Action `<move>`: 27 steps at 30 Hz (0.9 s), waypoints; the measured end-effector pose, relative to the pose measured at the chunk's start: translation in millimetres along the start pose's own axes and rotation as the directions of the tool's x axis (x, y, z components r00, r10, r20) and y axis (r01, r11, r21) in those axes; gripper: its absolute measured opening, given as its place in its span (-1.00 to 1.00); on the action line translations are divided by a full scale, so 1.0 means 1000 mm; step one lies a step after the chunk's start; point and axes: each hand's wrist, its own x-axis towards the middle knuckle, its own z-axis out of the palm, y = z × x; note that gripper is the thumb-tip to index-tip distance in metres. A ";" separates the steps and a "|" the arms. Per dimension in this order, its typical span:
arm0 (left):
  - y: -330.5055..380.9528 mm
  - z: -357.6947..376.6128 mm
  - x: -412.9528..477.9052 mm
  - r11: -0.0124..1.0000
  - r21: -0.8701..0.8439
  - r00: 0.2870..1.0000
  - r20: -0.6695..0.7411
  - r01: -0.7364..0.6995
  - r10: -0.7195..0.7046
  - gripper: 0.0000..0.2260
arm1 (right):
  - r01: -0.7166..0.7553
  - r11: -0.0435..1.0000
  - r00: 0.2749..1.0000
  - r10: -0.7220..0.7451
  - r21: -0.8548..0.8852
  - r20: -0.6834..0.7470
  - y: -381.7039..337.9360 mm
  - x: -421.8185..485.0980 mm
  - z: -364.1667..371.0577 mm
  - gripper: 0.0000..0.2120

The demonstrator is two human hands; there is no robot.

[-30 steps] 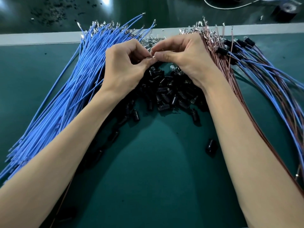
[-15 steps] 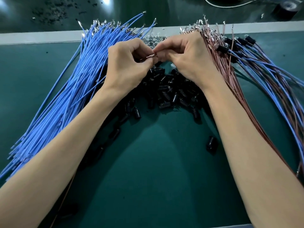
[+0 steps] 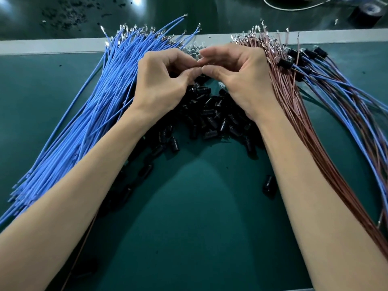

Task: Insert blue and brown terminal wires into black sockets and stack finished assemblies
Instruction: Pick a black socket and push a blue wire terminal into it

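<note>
My left hand (image 3: 163, 85) and my right hand (image 3: 239, 80) meet fingertip to fingertip above the heap of black sockets (image 3: 210, 118). Both are pinched shut on something small that the fingers hide. A thin brown wire (image 3: 80, 257) trails out from under my left forearm, so the left hand seems to hold a brown wire and the right a socket. The blue wires (image 3: 84, 122) fan out on the left. The brown wires (image 3: 294, 106) lie on the right. Finished assemblies (image 3: 336, 85) with black sockets on blue and brown wires are stacked at the far right.
A lone black socket (image 3: 269, 183) lies on the green mat (image 3: 199, 227) by my right forearm. A pale strip (image 3: 52, 47) marks the mat's far edge. Beyond it are a black tape roll (image 3: 365, 12), a white cable (image 3: 294, 7) and dark scraps.
The exposed terminal tip seen between my hands half a second ago is now covered, and the fingertips have closed together. The hands stay over the socket heap.
</note>
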 end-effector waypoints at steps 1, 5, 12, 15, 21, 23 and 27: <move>0.000 0.000 0.000 1.000 -0.005 1.000 -0.008 0.002 -0.002 -0.92 | 0.006 1.000 1.000 -0.007 -0.007 -0.011 0.000 0.000 0.001 -0.72; 0.001 0.000 -0.001 1.000 0.004 1.000 -0.019 0.010 -0.010 -0.93 | 0.022 0.999 0.999 -0.023 -0.037 -0.029 0.002 -0.001 0.003 -0.77; 0.003 -0.005 0.002 0.997 -0.025 0.993 0.097 0.068 -0.065 -0.95 | 0.021 0.998 0.999 -0.024 -0.063 -0.040 0.005 0.000 -0.002 -0.88; 0.006 -0.005 0.001 0.996 -0.039 0.991 0.107 0.082 -0.078 -0.93 | 0.027 0.999 0.998 -0.029 -0.041 -0.055 0.005 -0.003 -0.002 -0.87; 0.015 -0.008 0.001 0.978 -0.095 0.981 0.081 0.186 -0.179 -0.89 | 0.096 0.995 0.991 -0.096 -0.006 -0.091 0.001 -0.009 -0.001 -0.80; 0.019 -0.008 0.001 0.969 -0.113 0.972 0.100 0.221 -0.211 -0.88 | 0.114 0.993 0.986 -0.115 -0.017 -0.122 0.000 -0.010 0.002 -0.79; 0.026 -0.009 -0.001 0.953 -0.133 0.953 0.176 0.271 -0.246 -0.87 | 0.132 0.991 0.975 -0.133 -0.017 -0.178 -0.001 -0.013 0.004 -0.78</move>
